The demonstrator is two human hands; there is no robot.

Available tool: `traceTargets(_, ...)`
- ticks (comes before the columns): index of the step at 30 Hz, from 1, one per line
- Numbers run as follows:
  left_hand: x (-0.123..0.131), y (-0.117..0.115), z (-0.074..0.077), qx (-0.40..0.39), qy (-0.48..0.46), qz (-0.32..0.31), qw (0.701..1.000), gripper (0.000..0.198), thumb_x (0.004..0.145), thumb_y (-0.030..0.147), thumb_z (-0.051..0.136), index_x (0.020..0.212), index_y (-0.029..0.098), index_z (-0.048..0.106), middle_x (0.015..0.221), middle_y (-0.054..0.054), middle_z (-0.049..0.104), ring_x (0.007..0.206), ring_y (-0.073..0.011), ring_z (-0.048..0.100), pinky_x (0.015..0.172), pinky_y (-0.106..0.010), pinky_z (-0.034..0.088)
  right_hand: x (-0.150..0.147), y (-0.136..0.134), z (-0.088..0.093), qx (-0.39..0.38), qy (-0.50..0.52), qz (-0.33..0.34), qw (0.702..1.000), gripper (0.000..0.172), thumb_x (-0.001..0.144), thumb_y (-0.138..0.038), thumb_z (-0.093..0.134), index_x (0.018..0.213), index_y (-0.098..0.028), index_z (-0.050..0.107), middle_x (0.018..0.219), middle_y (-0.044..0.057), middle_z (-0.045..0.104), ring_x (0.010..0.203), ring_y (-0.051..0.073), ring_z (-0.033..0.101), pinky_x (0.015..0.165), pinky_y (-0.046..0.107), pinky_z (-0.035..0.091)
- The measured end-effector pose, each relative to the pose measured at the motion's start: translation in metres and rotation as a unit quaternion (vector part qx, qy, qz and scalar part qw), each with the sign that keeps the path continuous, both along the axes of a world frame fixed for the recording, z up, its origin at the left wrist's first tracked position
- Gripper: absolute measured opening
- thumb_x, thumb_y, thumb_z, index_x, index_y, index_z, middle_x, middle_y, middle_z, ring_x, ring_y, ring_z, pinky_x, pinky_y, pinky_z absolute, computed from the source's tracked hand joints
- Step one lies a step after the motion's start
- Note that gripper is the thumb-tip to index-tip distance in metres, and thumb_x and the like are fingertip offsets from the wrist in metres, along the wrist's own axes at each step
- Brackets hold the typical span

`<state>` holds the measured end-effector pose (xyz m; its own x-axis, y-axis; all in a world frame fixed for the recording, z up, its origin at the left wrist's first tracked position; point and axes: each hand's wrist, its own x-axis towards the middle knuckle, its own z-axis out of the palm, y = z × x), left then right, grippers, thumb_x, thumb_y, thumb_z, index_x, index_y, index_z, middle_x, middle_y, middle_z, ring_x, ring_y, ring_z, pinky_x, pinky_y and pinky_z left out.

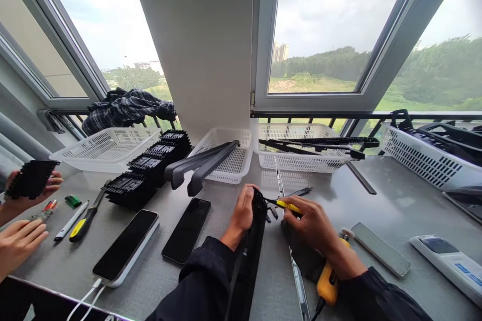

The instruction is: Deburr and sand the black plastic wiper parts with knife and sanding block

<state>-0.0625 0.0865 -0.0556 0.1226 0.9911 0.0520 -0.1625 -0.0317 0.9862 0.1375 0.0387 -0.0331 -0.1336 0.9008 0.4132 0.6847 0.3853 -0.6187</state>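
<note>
My left hand point(243, 213) is closed around the upper end of a long black plastic strip point(250, 266), which runs down toward the table's front edge. Between the fingers of my right hand point(314, 223) is a slim tool with a yellow-and-black handle point(289, 206). Its thin dark shaft reaches the strip's end beside my left fingers; whether it is a blade or a driver cannot be made out. Beneath my right wrist lies a yellow corded tool point(328, 281), partly hidden. A shiny metal strip point(299, 288) passes under my right hand, and small dark pieces point(273, 210) lie behind it.
Several white baskets point(226, 178) line the window side, some holding black parts. Stacked black grid parts point(150, 165), phones point(187, 230) and a yellow-black knife point(85, 223) lie left. At far left, another person's hands point(24, 241) handle a black part. A grey-white device point(448, 263) sits right.
</note>
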Motion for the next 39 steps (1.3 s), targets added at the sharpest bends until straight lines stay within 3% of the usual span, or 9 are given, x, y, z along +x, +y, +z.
traceTargets(8,-0.0005,0.0010,-0.0003,0.021,0.015,0.007,1.000,0.056,0.095,0.075,0.053,0.108,0.021,0.063,0.072,0.003,0.057,0.060,-0.0164,0.060,0.057,-0.029,0.054,0.0054,-0.0004,-0.0003,0.013,-0.040,0.007,0.999,0.028,0.089,-0.024,0.055,0.104,-0.025,0.078,0.098,0.002,0.080,0.084,0.021,0.074,0.080,0.032,0.054)
traceTargets(13,-0.0038,0.0045,-0.0007,0.081,0.079,0.069,0.991,0.060,0.099,0.076,0.044,0.103,0.021,0.068,0.083,-0.002,0.062,0.078,-0.0193,0.060,0.076,-0.033,0.055,0.0009,-0.0023,0.0025,0.011,-0.047,0.045,0.998,0.027,0.089,-0.020,0.052,0.100,-0.026,0.076,0.098,0.001,0.079,0.084,0.019,0.074,0.080,0.030,0.053)
traceTargets(16,-0.0051,0.0060,-0.0023,0.095,0.097,0.075,0.988,0.063,0.100,0.077,0.039,0.103,0.021,0.068,0.087,-0.003,0.063,0.084,-0.0202,0.059,0.084,-0.034,0.052,0.0008,-0.0018,0.0017,0.017,-0.046,0.025,0.998,0.027,0.090,-0.022,0.052,0.102,-0.025,0.077,0.098,0.002,0.079,0.085,0.020,0.074,0.080,0.031,0.052)
traceTargets(20,-0.0044,0.0062,-0.0027,0.081,0.089,0.060,0.991,0.065,0.099,0.079,0.039,0.103,0.021,0.067,0.084,-0.002,0.062,0.081,-0.0201,0.058,0.080,-0.033,0.050,0.0017,0.0011,-0.0011,0.020,-0.043,-0.015,0.999,0.027,0.092,-0.026,0.054,0.104,-0.024,0.077,0.098,0.003,0.080,0.085,0.021,0.074,0.080,0.031,0.052)
traceTargets(28,-0.0044,0.0049,0.0023,0.091,0.095,0.056,0.990,0.063,0.099,0.078,0.041,0.100,0.021,0.069,0.085,-0.002,0.063,0.079,-0.0194,0.058,0.079,-0.032,0.050,0.0015,0.0029,-0.0037,0.034,-0.043,-0.033,0.998,0.027,0.095,-0.026,0.052,0.106,-0.026,0.077,0.100,0.002,0.080,0.088,0.022,0.075,0.078,0.030,0.052)
traceTargets(35,-0.0048,0.0061,0.0044,0.087,0.091,0.054,0.991,0.063,0.098,0.079,0.043,0.099,0.021,0.069,0.081,-0.002,0.064,0.078,-0.0204,0.060,0.078,-0.033,0.050,-0.0011,0.0015,-0.0014,0.017,-0.045,0.002,0.999,0.026,0.087,-0.021,0.054,0.100,-0.026,0.076,0.096,0.001,0.080,0.084,0.021,0.075,0.077,0.029,0.051)
traceTargets(39,-0.0057,0.0054,0.0049,0.079,0.093,0.053,0.991,0.064,0.098,0.079,0.042,0.101,0.021,0.069,0.082,-0.002,0.063,0.077,-0.0203,0.059,0.076,-0.032,0.049,0.0003,0.0030,-0.0031,0.020,-0.036,-0.039,0.998,0.024,0.089,-0.025,0.055,0.099,-0.025,0.077,0.097,0.002,0.081,0.085,0.022,0.076,0.077,0.030,0.050)
